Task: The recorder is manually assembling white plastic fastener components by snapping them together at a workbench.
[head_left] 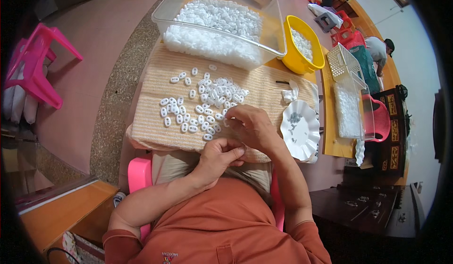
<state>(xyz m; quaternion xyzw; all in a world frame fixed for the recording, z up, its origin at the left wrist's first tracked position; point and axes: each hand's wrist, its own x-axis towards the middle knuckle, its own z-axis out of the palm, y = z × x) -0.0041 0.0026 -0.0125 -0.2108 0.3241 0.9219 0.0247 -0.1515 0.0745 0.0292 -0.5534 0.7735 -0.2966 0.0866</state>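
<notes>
Small white oval plastic pieces, each with two holes, lie scattered on a striped beige towel. Behind them, a heap of translucent white pieces is partly covered by other ovals. My left hand is close to my body at the towel's near edge, its thumb and index finger pinched together; whatever they grip is too small to make out. At the heap's near right side, my right hand has its fingers curled down by the white pieces, and the fingertips' contents are hidden. Right of it, a scalloped white plate holds small dark grey bits.
A large clear bin full of white pieces stands at the back. Beside it is a yellow basin. Further right are a white basket and a clear container. A pink stool stands left; another person sits far right.
</notes>
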